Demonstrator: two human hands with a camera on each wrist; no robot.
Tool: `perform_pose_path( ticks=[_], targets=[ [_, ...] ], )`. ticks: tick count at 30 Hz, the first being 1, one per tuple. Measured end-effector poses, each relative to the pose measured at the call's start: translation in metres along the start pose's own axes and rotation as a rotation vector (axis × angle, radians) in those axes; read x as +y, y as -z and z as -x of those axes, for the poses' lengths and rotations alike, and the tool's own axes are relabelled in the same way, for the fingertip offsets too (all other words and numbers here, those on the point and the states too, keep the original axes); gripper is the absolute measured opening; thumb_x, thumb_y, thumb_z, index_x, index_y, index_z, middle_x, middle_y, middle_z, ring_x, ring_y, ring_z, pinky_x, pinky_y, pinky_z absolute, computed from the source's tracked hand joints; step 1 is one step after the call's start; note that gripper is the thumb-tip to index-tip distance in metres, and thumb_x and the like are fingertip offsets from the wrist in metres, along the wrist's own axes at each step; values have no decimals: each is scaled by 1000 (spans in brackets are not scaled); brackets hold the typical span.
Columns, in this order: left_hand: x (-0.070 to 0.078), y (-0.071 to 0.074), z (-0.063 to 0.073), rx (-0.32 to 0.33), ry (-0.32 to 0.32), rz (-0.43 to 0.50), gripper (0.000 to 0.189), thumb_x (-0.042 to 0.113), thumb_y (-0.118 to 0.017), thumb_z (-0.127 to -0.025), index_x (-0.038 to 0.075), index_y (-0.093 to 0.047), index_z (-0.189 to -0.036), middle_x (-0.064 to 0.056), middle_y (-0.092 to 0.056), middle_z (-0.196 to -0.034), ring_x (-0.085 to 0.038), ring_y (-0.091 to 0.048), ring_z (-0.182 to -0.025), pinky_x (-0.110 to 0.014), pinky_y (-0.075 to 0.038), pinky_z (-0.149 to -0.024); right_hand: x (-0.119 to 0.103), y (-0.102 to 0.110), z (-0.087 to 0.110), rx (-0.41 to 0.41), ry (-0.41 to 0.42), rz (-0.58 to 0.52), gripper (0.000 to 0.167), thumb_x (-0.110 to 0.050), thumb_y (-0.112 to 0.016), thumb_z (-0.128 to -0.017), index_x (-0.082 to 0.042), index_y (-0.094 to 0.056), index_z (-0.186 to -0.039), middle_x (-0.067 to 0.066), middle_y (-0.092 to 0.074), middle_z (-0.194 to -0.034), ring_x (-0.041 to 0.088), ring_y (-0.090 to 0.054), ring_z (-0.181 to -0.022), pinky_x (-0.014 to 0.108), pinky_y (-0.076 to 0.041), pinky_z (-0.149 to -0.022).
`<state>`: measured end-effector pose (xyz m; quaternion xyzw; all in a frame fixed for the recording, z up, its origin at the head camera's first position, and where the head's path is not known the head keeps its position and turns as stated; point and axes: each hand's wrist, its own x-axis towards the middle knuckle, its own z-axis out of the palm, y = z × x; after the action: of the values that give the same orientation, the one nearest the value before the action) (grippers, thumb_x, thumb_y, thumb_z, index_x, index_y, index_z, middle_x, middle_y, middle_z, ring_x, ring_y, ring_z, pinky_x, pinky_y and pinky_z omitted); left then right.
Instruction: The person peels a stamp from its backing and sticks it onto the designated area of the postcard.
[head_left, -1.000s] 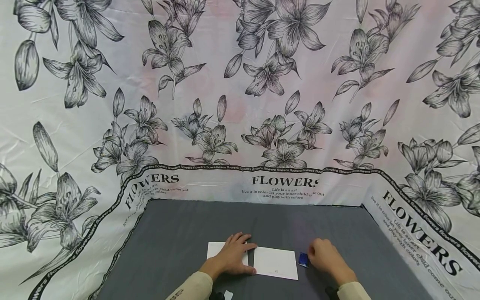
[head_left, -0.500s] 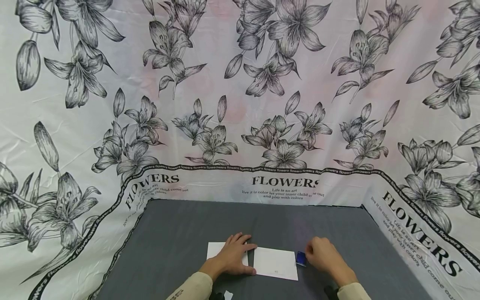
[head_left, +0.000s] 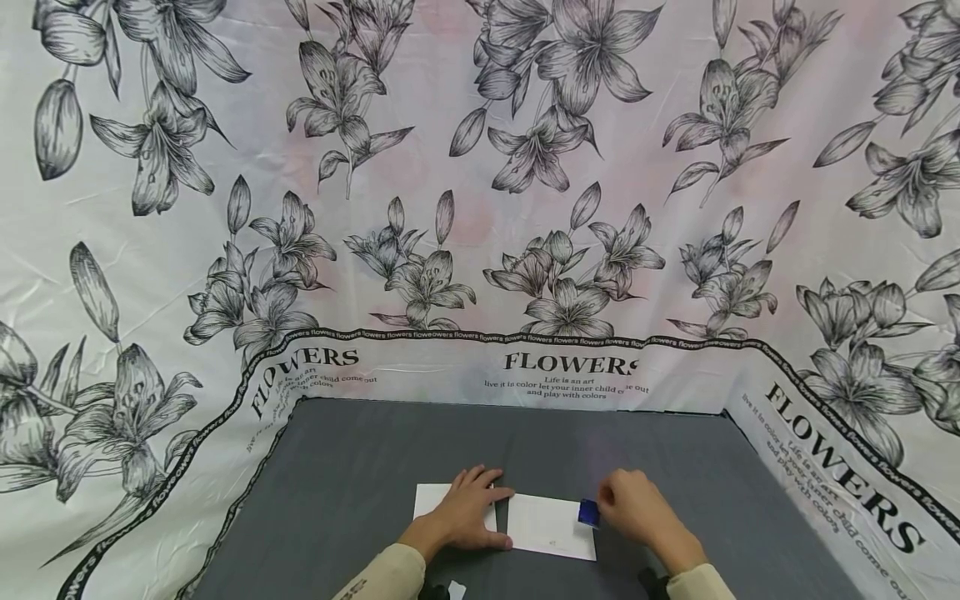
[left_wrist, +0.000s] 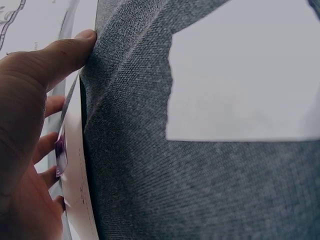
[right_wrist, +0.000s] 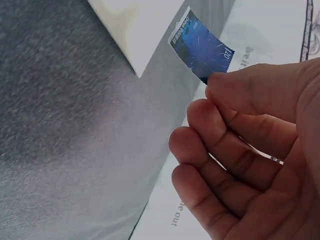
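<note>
Right hand [right_wrist: 250, 160] pinches a blue stamp [right_wrist: 202, 47] by one corner, thumb against fingertip. Stamp sits over the right end of a white card [head_left: 547, 525]; contact unclear. Left hand [head_left: 463, 510], fingers spread, lies across a second card [head_left: 433, 497] on grey cloth [head_left: 450, 442].

Stamp [right_wrist: 202, 50] reads blue to me, pale streaks, white lettering. Card [head_left: 543, 521] white, faint grey mark. Tabletop [head_left: 570, 446] dark grey. I log backdrop [head_left: 442, 175] white, pink-blushed, black line-drawn flowers. Left sleeve [head_left: 386, 573] cream.
</note>
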<state>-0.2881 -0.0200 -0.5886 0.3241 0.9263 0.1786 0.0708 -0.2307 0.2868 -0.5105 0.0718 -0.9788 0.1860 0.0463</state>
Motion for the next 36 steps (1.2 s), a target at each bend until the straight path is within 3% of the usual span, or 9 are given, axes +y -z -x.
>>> perform_pose_path(
  ticks=[16, 36],
  targets=[
    [1, 1, 0, -25, 13, -6, 78, 63, -84, -87, 36, -60, -156, -1, -44, -173, -36, -33, -164, -65, -25, -131, -25, 3, -2, -20, 51, -18, 23, -3, -80, -88, -17, -71, -73, -8, -60, -68, 8, -51, -62, 28, -45, -59],
    [4, 10, 0, -16, -5, -23, 73, 63, -82, -90, 34, -63, -154, -1, -49, -169, -35, -39, -159, -63, -32, -128, -47, 13, 3, -53, 141, -54, 21, -4, -78, -91, -18, -72, -76, -10, -61, -70, 4, -50, -62, 25, -45, -58]
  ],
)
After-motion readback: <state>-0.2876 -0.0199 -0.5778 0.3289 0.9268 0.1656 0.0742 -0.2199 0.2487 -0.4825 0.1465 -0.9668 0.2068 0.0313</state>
